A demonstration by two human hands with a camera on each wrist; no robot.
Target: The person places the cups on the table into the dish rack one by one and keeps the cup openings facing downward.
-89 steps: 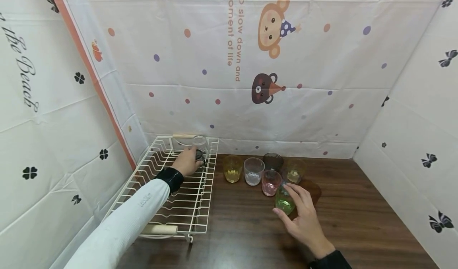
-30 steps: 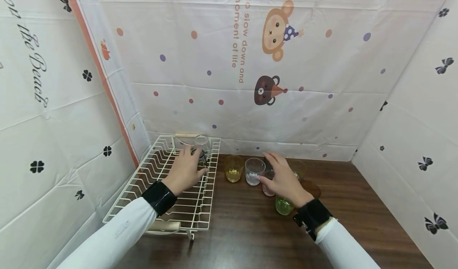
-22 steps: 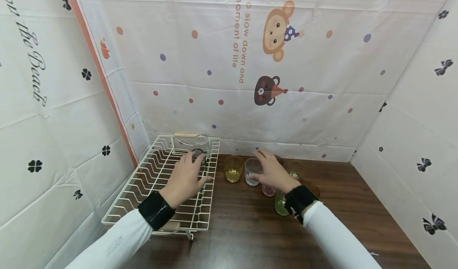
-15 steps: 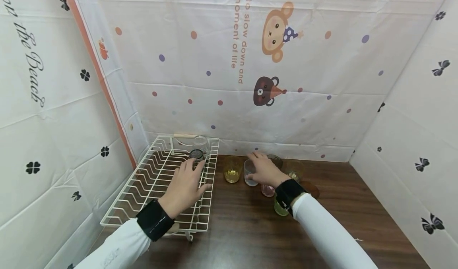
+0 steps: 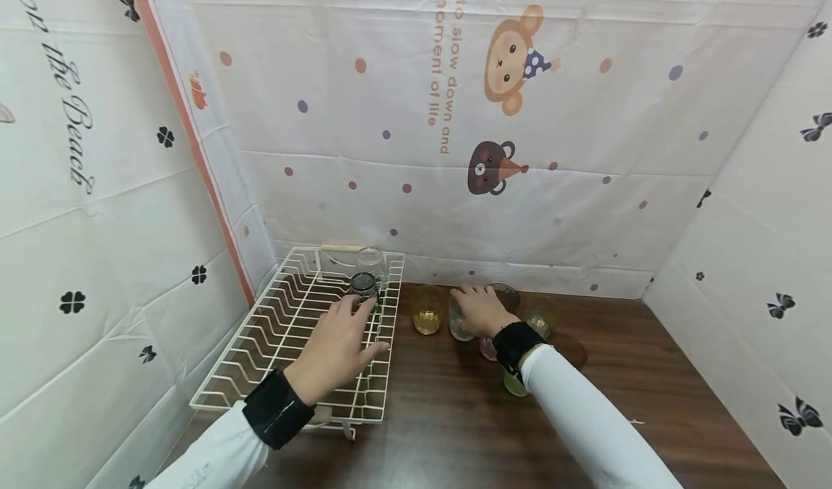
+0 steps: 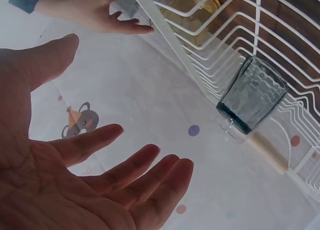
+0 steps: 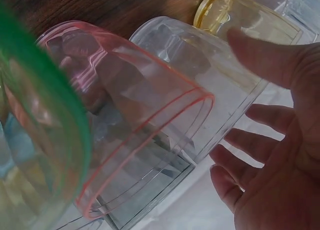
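Note:
My left hand [image 5: 331, 344] hovers over the white wire dish rack [image 5: 286, 330], fingers spread and holding nothing. Just beyond its fingertips an upside-down dark-tinted glass [image 5: 362, 283] stands in the rack, with a clear glass [image 5: 372, 261] behind it. My right hand [image 5: 481, 312] reaches over a clear tumbler [image 5: 460, 323] on the table. In the right wrist view its thumb overlaps the tumbler's side, while the other fingers extend past the rim. Close by are a pink glass [image 7: 82, 64] and a green glass [image 7: 55, 115], partly hidden by the arm in the head view.
A yellow glass [image 5: 427, 321] stands between the rack and the clear tumbler. Behind and right of my right hand are a dark glass [image 5: 505, 296], an amber glass [image 5: 538, 323] and a brown one [image 5: 568, 349]. A patterned cloth wall [image 5: 364, 207] rises behind the wooden table [image 5: 442, 431].
My left hand has let go of the dark glass in the rack and drawn back toward me. My right hand has moved left from the green glass to the clear tumbler.

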